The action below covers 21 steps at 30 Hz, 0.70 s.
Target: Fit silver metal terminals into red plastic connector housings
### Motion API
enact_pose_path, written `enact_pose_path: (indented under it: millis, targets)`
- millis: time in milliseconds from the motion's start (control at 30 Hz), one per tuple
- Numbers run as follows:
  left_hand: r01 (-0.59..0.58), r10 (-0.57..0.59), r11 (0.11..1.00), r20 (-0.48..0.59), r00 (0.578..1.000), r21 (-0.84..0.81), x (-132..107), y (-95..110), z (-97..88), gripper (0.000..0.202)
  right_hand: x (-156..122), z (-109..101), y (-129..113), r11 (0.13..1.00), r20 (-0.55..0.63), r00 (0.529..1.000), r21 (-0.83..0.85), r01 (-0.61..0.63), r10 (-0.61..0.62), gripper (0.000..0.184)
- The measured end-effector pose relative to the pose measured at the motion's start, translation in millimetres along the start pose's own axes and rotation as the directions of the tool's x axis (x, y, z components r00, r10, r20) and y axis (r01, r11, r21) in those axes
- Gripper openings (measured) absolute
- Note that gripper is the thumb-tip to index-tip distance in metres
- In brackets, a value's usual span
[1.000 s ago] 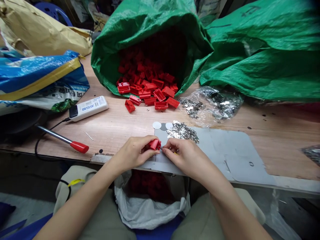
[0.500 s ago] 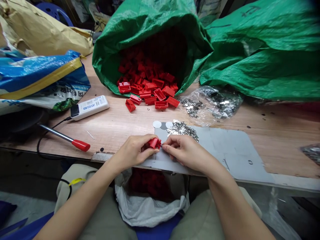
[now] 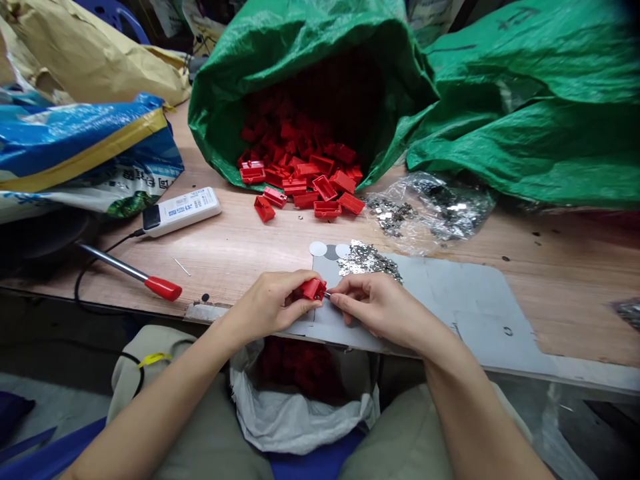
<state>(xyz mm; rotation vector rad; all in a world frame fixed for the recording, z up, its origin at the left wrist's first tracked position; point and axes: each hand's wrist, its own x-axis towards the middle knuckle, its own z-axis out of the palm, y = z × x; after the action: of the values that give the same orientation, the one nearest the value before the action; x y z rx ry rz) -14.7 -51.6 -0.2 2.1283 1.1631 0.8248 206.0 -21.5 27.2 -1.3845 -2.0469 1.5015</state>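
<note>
Between the thumb and fingers of my left hand (image 3: 273, 300) is a small red plastic housing (image 3: 313, 289), held near the table's front edge. My right hand (image 3: 370, 301) is pinched on a small metal piece (image 3: 327, 295), whose tip points at the right end of the red housing. Whether the tip is inside the housing I cannot tell. A pile of small shiny metal parts (image 3: 369, 260) lies just beyond my right hand, on a grey sheet (image 3: 450, 300).
Red housings (image 3: 325, 190) spill from a green sack (image 3: 220, 113) at the back. A clear bag of metal parts (image 3: 445, 207) lies right of them. On the left are a white device (image 3: 183, 212) with a cable and a red-handled lever (image 3: 163, 288). A white sack (image 3: 300, 420) hangs below the edge.
More of the metal piece shows between my right fingers and the red housing, the right hand being slightly farther off. The whole view has shifted a little.
</note>
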Motion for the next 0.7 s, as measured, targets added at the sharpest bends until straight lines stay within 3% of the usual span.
enact_pose_path:
  millis: [133, 533, 700]
  targets:
    - [-0.002, 0.002, 1.000, 0.001, 1.000, -0.013, 0, 1, -0.6, 0.015, 0, 1, -1, 1.000, -0.015, 1.000, 0.011, -0.011, 0.011, 0.021]
    - [-0.051, 0.053, 0.997, 0.030, 0.998, -0.059, 3, 3, -0.4, 0.010, 1, 5, -10, 0.980, -0.077, 0.997, -0.199, 0.017, -0.033, 0.016]
    - [-0.045, 0.046, 0.999, 0.041, 0.998, -0.027, 1, 1, 0.8, 0.009, -1, 13, -10, 0.961, -0.164, 0.985, -0.277, 0.008, -0.056, 0.014]
